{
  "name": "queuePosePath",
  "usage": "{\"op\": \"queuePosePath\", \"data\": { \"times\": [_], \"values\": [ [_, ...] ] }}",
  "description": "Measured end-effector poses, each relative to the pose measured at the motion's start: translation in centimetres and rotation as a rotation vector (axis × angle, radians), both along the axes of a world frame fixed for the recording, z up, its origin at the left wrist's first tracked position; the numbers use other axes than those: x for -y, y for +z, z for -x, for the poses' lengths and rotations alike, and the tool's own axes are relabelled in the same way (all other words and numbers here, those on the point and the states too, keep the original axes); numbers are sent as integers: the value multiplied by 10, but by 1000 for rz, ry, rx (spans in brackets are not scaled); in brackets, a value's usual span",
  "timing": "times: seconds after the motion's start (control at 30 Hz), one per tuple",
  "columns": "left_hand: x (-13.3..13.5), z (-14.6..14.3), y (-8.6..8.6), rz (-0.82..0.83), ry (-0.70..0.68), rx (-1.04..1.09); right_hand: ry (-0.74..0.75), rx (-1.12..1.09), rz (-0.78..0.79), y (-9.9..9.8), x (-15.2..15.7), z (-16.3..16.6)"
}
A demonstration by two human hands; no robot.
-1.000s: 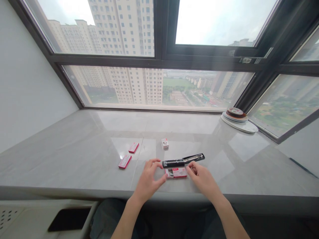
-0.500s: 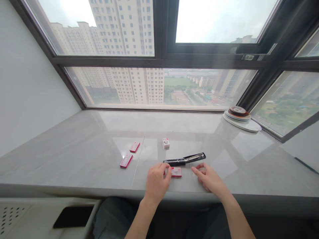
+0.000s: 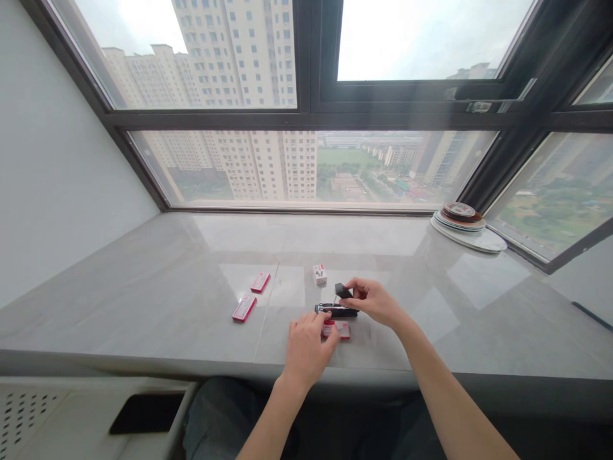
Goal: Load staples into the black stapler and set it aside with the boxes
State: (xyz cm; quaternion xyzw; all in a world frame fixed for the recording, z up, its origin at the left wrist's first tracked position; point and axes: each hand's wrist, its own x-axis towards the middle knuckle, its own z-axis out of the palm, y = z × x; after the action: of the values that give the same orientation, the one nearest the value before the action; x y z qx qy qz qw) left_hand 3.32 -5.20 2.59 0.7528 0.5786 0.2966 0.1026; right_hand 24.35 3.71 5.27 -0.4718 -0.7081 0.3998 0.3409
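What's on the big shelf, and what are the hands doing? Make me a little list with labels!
place: grey sill under a big window
left hand: fingers on a red box
right hand: holds the black stapler, top raised
to the left: nearer spare box; farther spare box
behind the stapler: small white box
far right: plates in a stack

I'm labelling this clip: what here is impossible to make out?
Head view only.
staple box: left end hidden under the left hand.
stapler: right end covered by the right hand; staples inside too small.
small white box: print too small.
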Motion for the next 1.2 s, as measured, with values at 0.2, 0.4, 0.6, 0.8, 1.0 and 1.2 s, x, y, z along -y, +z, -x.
{"op": "queuePosePath", "data": {
  "times": [0.2, 0.4, 0.6, 0.8, 1.0, 1.2],
  "values": [
    [2, -1, 7, -28, 3, -31, 62, 228, -80, -7, 0, 22],
    [6, -2, 5, -73, -182, -55, 80, 289, -92, -5, -1, 20],
    [-4, 48, 2, -140, 92, -175, 23, 274, -80, -9, 3, 16],
    [-33, 135, 1, -180, 395, -237, 19, 254, -57, -5, 8, 16],
    [-63, 173, -17, -150, 184, -93, 0, 243, -54, -3, 9, 18],
    [-79, 167, -32, -52, 178, -1, -21, 254, -63, -5, 11, 20]
  ]
}}
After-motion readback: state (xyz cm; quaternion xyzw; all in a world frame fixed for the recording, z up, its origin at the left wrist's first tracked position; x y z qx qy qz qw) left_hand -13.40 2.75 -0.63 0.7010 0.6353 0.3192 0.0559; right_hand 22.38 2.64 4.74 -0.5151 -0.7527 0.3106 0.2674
